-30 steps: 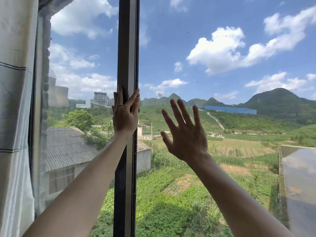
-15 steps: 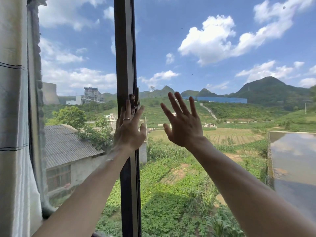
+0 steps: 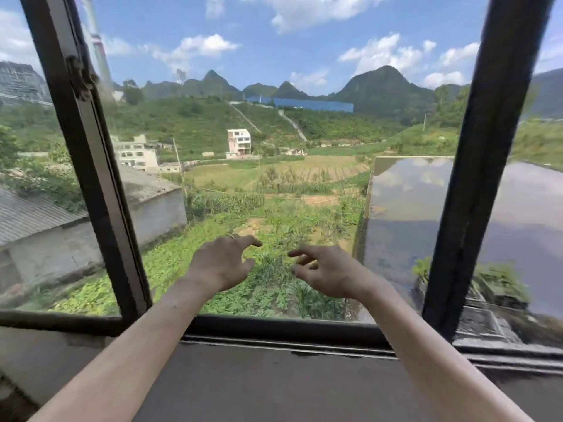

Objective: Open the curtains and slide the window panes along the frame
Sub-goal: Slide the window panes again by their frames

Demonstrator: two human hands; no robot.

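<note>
A dark window frame fills the view. Its left upright (image 3: pixel 100 190) carries a small latch (image 3: pixel 80 76) near the top, and a second dark upright (image 3: pixel 484 166) stands at the right. The bottom rail (image 3: pixel 289 327) runs across above the sill. My left hand (image 3: pixel 222 263) and my right hand (image 3: pixel 326 269) hover side by side in the middle, between the two uprights, fingers loosely curled and apart, touching nothing. A ring sits on my left hand. Whether glass lies in front of my hands I cannot tell. No curtain is in view.
A grey sill (image 3: pixel 274 379) lies below the frame. Glass panes with reflections sit left of the left upright (image 3: pixel 36 208) and right of the right upright (image 3: pixel 524 208). Outside are fields, a grey roof, a flooded flat roof and hills.
My left hand has let go of the left upright and my right hand has left the glass. Both have dropped to the middle. My view has swung right and down; the curtain is out of sight.
</note>
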